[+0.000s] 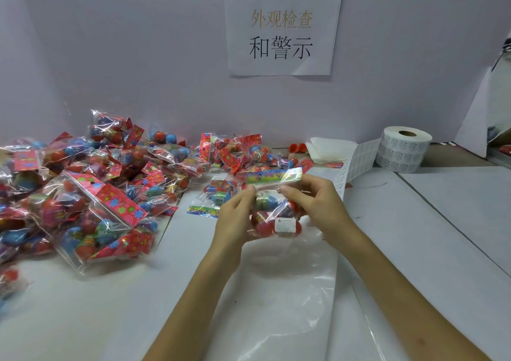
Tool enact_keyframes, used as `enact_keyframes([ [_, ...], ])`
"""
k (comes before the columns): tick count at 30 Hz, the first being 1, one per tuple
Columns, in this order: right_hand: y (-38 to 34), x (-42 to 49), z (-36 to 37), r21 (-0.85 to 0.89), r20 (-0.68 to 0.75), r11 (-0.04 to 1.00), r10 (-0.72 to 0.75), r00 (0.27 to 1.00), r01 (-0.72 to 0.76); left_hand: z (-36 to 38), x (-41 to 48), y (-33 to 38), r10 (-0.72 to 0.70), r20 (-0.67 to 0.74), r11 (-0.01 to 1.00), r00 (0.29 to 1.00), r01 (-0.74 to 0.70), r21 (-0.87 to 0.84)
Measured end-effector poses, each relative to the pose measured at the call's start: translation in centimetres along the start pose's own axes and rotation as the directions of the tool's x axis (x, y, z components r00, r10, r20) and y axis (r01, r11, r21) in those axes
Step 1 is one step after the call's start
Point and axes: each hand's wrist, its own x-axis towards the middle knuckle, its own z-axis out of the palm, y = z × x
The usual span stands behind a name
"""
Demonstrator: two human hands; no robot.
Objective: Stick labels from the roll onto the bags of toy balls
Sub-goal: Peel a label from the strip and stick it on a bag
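I hold a clear bag of toy balls (272,211) above the table, its colourful header card on top. My left hand (235,216) grips its left side and my right hand (312,203) grips its right side. A small white label (284,225) sits on the bag's lower front. The label roll (402,150) stands at the back right, and its loose strip of labels (356,161) trails toward my right hand. Another bag (215,197) lies flat just behind my left hand.
A big heap of bagged toy balls (83,194) fills the left side of the table. More bags (243,150) lie along the back wall. A clear plastic sheet (276,291) lies under my arms. A paper sign (282,28) hangs on the wall. Folded white paper (329,147) lies beside the roll.
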Motion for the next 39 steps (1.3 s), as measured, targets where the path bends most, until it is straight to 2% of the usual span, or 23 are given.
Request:
enact_keyframes([
  [2,0.1,0.2,-0.3,0.079,-0.066,0.997,0.028,0.997,-0.023,-0.2,0.0,0.0,-0.024,0.091,1.000,0.996,0.026,-0.011],
  [4,0.1,0.3,-0.7,0.181,-0.094,0.982,0.068,0.993,-0.050,-0.4,0.0,0.0,-0.097,0.191,0.992,0.977,0.111,-0.062],
  [8,-0.1,0.5,-1.3,0.319,0.017,0.948,0.003,1.000,-0.008,-0.7,0.1,-0.2,-0.225,0.297,0.935,0.928,0.292,-0.202],
  [12,0.5,0.6,-1.2,0.326,0.075,0.942,-0.112,0.991,0.082,-0.9,0.2,-0.3,-0.143,0.281,0.891,0.949,0.247,-0.381],
  [16,1.2,0.9,-1.3,0.335,0.087,0.939,-0.110,0.990,0.075,-1.4,0.5,-0.1,-0.136,0.223,0.851,0.965,0.229,-0.472],
  [19,1.1,1.1,-1.3,0.360,0.061,0.933,-0.030,0.998,0.006,-1.4,0.5,-0.3,-0.097,0.187,0.893,0.978,0.168,-0.417],
  [22,0.9,1.5,-1.4,0.398,-0.016,0.911,0.123,0.992,-0.107,-1.5,0.9,-0.4,-0.060,0.095,0.920,0.994,0.092,-0.382],
  [24,0.8,1.6,-1.6,0.453,0.062,0.854,0.257,0.965,-0.256,-1.8,1.2,-0.5,-0.037,0.043,0.924,0.998,0.050,-0.378],
  [26,0.7,1.5,-1.9,0.385,0.177,0.853,0.307,0.935,-0.353,-1.8,1.3,-0.6,-0.016,0.021,0.937,1.000,0.022,-0.350],
  [29,0.8,1.1,-1.5,0.229,0.234,0.925,0.251,0.939,-0.304,-1.6,1.1,-0.5,-0.003,0.042,0.945,0.999,0.017,-0.327],
  [33,1.0,0.8,-1.3,0.203,0.164,0.955,0.187,0.969,-0.218,-1.5,1.0,-0.6,-0.011,0.122,0.941,0.993,0.052,-0.334],
  [36,0.6,0.8,-1.5,0.200,0.118,0.963,0.160,0.980,-0.181,-1.3,0.5,-0.4,-0.007,0.184,0.975,0.983,0.048,-0.217],
  [39,0.6,0.9,-1.7,0.195,0.099,0.966,0.154,0.983,-0.171,-1.0,0.0,-0.2,-0.002,0.153,0.996,0.988,0.016,-0.085],
])
